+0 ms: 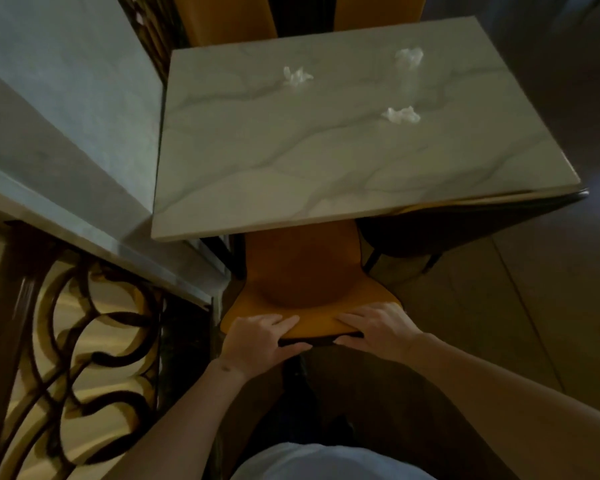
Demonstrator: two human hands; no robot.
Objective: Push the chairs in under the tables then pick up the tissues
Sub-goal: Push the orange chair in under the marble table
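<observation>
From the head camera, the person's left hand [262, 336] and right hand [378, 329] both clasp the top edge of the orange chair [302, 271], fingers laid over the front of the backrest and thumbs hooked behind it. The seat is partly tucked beneath the near edge of the marble table [257, 161], so the pushing step looks to be in hand and nearly finished for this chair.

A likely trouble is on the left: the chair stands just beside the ledge and the scrolled iron railing [84, 323], so a push that drifts left could catch the chair against it. A second chair, dark [430, 230], sits just beside it on the right under the same edge, and a skewed push might knock the 2 together. A hard shove could also jolt the table and shift what lies on it.

3 crumpled white tissues [400, 115] lie on the tabletop, well apart from each other: 1 near the right-hand middle, 1 at the far right corner area, 1 toward the far centre. They look light and loosely wadded, and are untouched so far. Another orange chair [222, 19] stands at the table's far side.
</observation>
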